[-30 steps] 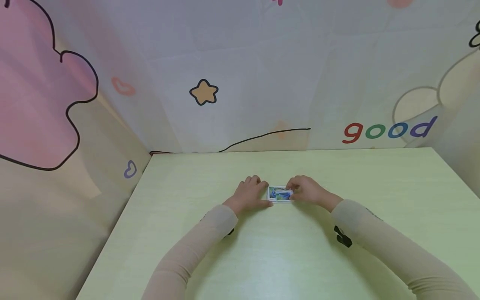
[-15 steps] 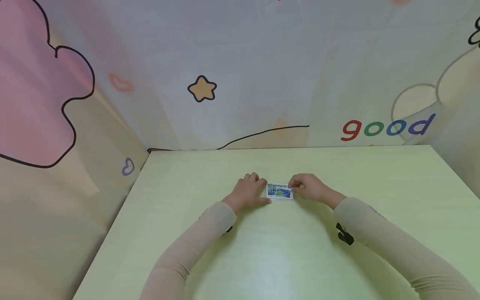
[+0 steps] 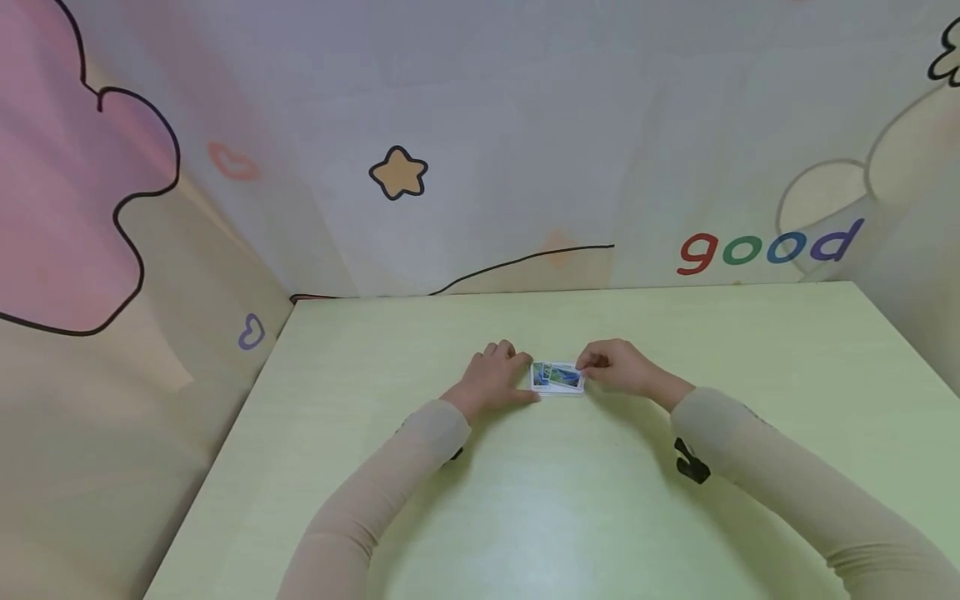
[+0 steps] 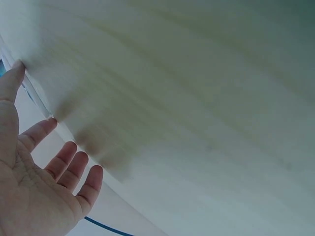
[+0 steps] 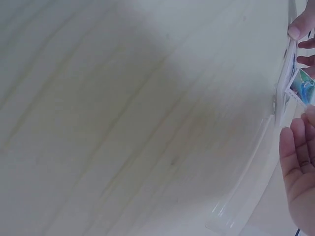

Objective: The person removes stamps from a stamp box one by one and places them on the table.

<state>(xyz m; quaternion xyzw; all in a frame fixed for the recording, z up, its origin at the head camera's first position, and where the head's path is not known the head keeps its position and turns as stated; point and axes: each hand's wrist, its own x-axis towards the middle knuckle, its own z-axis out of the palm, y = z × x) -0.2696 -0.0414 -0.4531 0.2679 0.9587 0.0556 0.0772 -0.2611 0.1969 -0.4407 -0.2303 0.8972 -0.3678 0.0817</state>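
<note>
On the table lies a small flat stack with white borders (image 3: 537, 379); blue and green pictures show on it. Over its right part is a small stamp (image 3: 564, 377), slightly tilted, whose toothed edge shows in the right wrist view as a stamp (image 5: 301, 87). My right hand (image 3: 613, 367) pinches the stamp's right end between thumb and forefinger. At the left end of the stack, my left hand (image 3: 495, 379) rests with fingers spread, thumb at the near corner and forefinger at the far corner. In the left wrist view, the left hand's (image 4: 44, 182) other fingers touch the tabletop.
A pale green table (image 3: 495, 517) stretches around both hands. Behind it hangs a printed cloth (image 3: 510, 167) with a star and the word "good". In the right wrist view a clear plastic strip (image 5: 241, 177) lies beside the right hand, running from the stack.
The right hand has shifted slightly right, off the stack's far edge to its right end. The stamp has tilted and moved a little farther back on the stack. The left hand stays put.
</note>
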